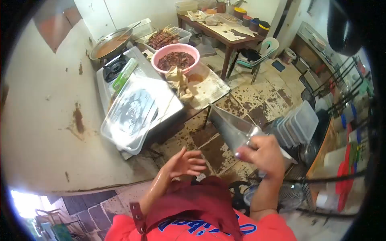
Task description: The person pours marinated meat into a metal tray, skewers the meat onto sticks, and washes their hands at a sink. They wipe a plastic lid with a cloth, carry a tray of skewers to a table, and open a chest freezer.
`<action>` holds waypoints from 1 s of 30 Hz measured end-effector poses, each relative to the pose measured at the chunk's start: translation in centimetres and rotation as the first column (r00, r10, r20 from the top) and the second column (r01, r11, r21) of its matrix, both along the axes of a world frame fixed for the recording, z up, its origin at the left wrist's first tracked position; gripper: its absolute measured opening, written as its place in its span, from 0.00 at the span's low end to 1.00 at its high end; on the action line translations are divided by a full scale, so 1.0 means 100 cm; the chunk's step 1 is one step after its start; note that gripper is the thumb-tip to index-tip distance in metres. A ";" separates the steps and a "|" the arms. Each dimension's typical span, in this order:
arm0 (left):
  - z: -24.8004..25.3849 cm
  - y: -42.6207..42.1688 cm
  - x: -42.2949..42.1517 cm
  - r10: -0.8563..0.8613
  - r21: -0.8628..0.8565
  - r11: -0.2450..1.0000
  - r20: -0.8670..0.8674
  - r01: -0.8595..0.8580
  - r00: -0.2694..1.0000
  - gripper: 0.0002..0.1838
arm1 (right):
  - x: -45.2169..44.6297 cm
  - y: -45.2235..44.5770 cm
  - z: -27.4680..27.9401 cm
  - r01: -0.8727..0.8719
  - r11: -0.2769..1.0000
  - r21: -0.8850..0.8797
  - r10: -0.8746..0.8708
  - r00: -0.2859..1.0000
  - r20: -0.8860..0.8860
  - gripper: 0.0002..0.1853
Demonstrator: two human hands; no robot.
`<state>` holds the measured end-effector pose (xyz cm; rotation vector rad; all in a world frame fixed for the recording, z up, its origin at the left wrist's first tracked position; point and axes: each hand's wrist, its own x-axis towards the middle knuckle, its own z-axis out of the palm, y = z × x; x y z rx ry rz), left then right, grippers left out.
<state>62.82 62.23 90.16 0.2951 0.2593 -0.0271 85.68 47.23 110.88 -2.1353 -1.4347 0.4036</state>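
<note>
My right hand (265, 154) is closed on a thin, clear plastic sheet (231, 126), with the thumb and fingers pinching its edge. The sheet hangs slanted over the floor; whether it is a bag or a flat piece I cannot tell. My left hand (185, 164) is open and holds nothing, its fingers apart in front of the maroon apron (193, 205). Beyond the left hand, a clear plastic lid or shallow container (130, 116) lies on the white table. A pink basin (196, 64) of dark marinated meat stands farther back, with crumpled brown paper (179, 84) by it.
A wok (96, 52) of reddish sauce and a plastic tub of skewered meat (163, 38) stand at the back left. Stacked clear containers (295, 124) and a crowded shelf are on the right. A green chair (267, 50) stands by the wooden table (229, 44).
</note>
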 end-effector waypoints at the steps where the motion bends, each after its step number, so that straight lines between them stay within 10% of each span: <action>1: 0.024 0.010 0.042 -0.035 -0.052 0.998 0.079 0.039 0.996 0.38 | 0.006 0.009 0.005 -0.095 0.995 -0.022 0.097 0.989 0.108 0.17; 4: 0.057 0.055 0.144 -0.067 -0.144 0.986 0.082 0.078 0.994 0.42 | 0.031 0.035 -0.014 -0.370 0.929 -0.001 0.364 0.914 0.180 0.10; 5: 0.081 0.061 0.171 0.046 -0.050 0.997 -0.191 -0.057 0.980 0.34 | 0.040 0.045 -0.023 -0.396 0.917 -0.050 0.397 0.891 0.220 0.08; 9: 0.043 0.125 0.245 0.062 0.191 0.981 -0.391 0.015 0.918 0.32 | 0.085 0.100 -0.038 -0.392 0.891 -0.231 0.434 0.884 0.173 0.09; 12: 0.016 0.170 0.292 0.231 0.555 0.818 -0.082 -0.148 0.969 0.34 | 0.151 0.125 -0.039 -0.539 0.839 -0.078 0.532 0.841 -0.094 0.13; 18: 0.034 0.241 0.333 0.528 0.734 0.592 -0.041 -0.333 0.848 0.43 | 0.377 0.139 -0.027 0.306 0.951 0.050 -0.296 0.944 -0.146 0.09; 21: 0.003 0.254 0.327 0.665 0.804 0.465 -0.042 -0.370 0.745 0.43 | 0.491 0.193 -0.067 0.289 0.957 0.034 -0.258 0.898 -0.356 0.09; 25: -0.009 0.188 0.326 0.947 0.693 0.245 -0.021 -0.678 0.320 0.40 | 0.555 0.309 -0.138 -0.161 0.986 -0.035 0.076 0.634 -0.769 0.17; 27: -0.004 0.140 0.319 0.977 0.804 0.185 -0.088 -0.565 0.194 0.42 | 0.545 0.367 -0.159 -0.339 0.936 -0.091 0.056 0.398 -0.916 0.19; 30: -0.041 0.041 0.314 0.967 0.691 -0.023 -0.168 -0.722 -0.192 0.43 | 0.493 0.448 -0.177 -0.556 0.823 -0.113 0.105 0.345 -0.933 0.22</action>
